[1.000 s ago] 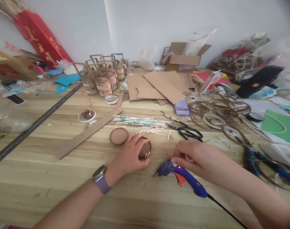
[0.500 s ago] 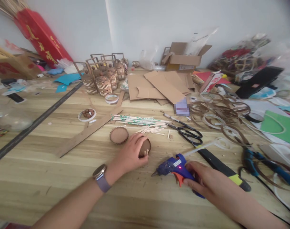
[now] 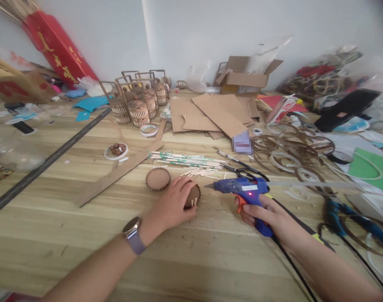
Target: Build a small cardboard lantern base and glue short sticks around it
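Note:
My left hand (image 3: 176, 202) is closed around the near side of a round brown cardboard disc with a dark beaded rim (image 3: 194, 193). Two short pale sticks (image 3: 194, 201) stand up at the disc's edge by my thumb. Gripped in my right hand (image 3: 263, 213) is a blue hot glue gun (image 3: 244, 186), its red light on and fingers by the orange trigger. Its nozzle points left, a little apart from the disc. A second rimmed disc (image 3: 158, 179) lies to the left. Behind are loose short sticks (image 3: 199, 172) and paper-wrapped sticks (image 3: 188, 158).
Scissors (image 3: 244, 171) lie partly hidden behind the glue gun. Several small bamboo lanterns (image 3: 138, 111) stand at the back left, near cardboard sheets (image 3: 207, 113). Brown rings (image 3: 292, 147) and blue-handled pliers (image 3: 334, 214) lie on the right. A ring of brown beads (image 3: 116, 150) sits left.
My right hand has lifted and levelled the glue gun, bringing its nozzle up beside the disc's right edge. My left hand stays on the disc.

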Available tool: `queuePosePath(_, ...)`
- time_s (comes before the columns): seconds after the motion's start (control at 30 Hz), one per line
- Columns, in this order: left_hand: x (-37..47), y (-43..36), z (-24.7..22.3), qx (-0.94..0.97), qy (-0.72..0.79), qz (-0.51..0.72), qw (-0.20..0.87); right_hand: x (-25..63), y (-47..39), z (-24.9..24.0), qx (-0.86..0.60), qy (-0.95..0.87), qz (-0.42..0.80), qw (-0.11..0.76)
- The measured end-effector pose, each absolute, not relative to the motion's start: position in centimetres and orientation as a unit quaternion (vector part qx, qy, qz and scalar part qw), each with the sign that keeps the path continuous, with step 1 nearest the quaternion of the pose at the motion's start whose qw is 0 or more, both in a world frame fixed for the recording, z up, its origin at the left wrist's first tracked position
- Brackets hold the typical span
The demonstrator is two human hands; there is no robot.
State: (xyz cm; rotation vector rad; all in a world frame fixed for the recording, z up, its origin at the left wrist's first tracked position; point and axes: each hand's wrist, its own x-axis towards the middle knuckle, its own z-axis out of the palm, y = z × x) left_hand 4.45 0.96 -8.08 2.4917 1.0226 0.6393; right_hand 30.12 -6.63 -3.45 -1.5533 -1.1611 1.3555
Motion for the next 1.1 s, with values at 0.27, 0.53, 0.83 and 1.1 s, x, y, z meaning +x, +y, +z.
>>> queuePosePath(0.27,4.5,0.8,-8.1,0.892,0.350,0.233,0.163,30.8,-6.1,-5.4,-0.591,-0.554,0.502,0.302)
queuePosePath(0.53,4.6,0.8,-7.8,0.889,0.362,0.223,0.167,29.8,-6.7,-4.5,-0.587,-0.686,0.353,0.247)
queuePosePath(0.83,4.5,0.8,-8.0,0.888,0.362,0.223,0.174,28.6,-7.1,-4.5,-0.589,-0.708,0.313,0.231)
queuePosePath(1.1,4.5,0.8,-8.0,0.886,0.361,0.231,0.177,28.3,-7.1,-4.5,-0.597,-0.700,0.320,0.226)
